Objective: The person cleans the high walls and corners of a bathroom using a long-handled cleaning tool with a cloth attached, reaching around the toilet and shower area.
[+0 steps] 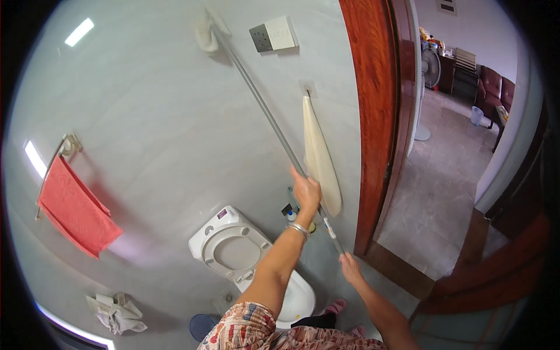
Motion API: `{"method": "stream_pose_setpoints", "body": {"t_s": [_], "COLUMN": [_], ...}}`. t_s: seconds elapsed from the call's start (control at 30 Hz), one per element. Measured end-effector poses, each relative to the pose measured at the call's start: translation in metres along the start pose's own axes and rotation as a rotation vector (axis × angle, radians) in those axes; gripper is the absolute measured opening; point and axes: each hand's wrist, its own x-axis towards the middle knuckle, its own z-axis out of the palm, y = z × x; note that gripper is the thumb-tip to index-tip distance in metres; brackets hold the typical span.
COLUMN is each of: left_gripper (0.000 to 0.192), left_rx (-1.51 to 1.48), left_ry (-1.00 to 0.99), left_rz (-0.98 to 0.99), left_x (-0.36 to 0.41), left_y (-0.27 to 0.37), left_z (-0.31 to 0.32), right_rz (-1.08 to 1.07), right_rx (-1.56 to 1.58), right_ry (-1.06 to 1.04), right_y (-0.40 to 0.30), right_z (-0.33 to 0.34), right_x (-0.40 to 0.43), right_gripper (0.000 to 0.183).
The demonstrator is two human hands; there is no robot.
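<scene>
Both my hands grip a long grey metal mop pole (267, 111) that slants up across the wall. My left hand (305, 191), with silver bangles at the wrist, is wrapped around the pole's middle. Lower down, my right hand (351, 267) closes on the pole near its bottom end. A pale cloth mop head (205, 35), somewhat blurred, is at the far end against the grey tiled wall (166, 109). To its right is a socket and switch panel (274, 35). Just behind the pole, a cream towel (321, 162) hangs from a wall hook.
Below me stands a white toilet (238, 249) with its lid up, bottles (292, 215) beside it. A red towel (78, 205) hangs from a rail at left. A blue bin (202, 327) is on the floor. On the right, a wooden door frame (376, 122) opens onto another room.
</scene>
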Motion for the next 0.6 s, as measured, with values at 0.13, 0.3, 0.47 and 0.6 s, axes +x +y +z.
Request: {"method": "stream_pose_setpoints", "body": {"t_s": [0.13,0.3,0.47,0.6], "left_gripper": [0.06,0.06,0.059,0.058], "left_rx": [0.044,0.08,0.055,0.032], "left_ry": [-0.024,-0.076,-0.219,-0.326], "left_rz": [-0.063,-0.126,-0.243,-0.299], "left_x": [-0.07,-0.134,-0.185,-0.212], "left_y": [-0.027,-0.052,-0.06,-0.068], "left_z": [0.016,0.025,0.029,0.028], "right_rz": [0.1,0.151,0.235,0.287], "right_rx": [-0.01,-0.079,-0.081,-0.175], "right_ry": [-0.014,-0.026,0.001,-0.016], "right_y": [0.047,0.084,0.117,0.12], "right_z": [-0.018,-0.035,-0.057,-0.07], "right_x": [-0.058,-0.117,-0.165,-0.192], "right_gripper": [0.033,0.036,0.036,0.036]}}
